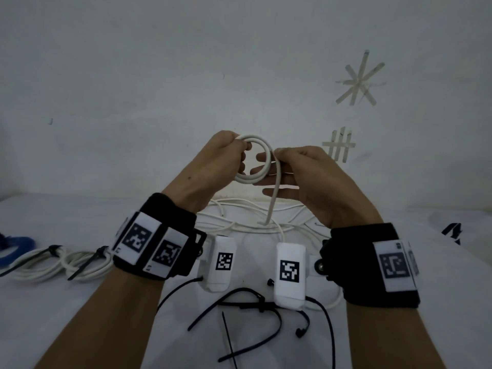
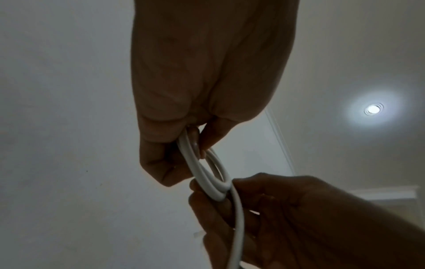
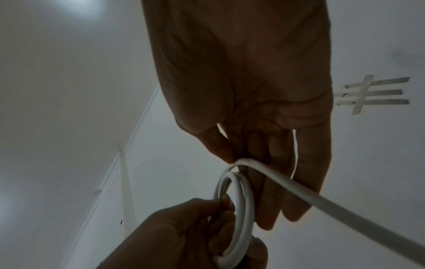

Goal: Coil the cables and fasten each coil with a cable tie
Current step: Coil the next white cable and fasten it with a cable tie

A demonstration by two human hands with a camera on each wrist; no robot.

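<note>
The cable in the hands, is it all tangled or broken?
Nothing looks wrong. The white cable makes a neat round coil, held by the left hand and the right hand, and its loose end hangs down to the table. The black cable ties lie scattered, not yet used.

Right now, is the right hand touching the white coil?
Touching. The right wrist view shows the right hand with its fingers behind the coil, thumb pressing the cable where it leaves.
</note>
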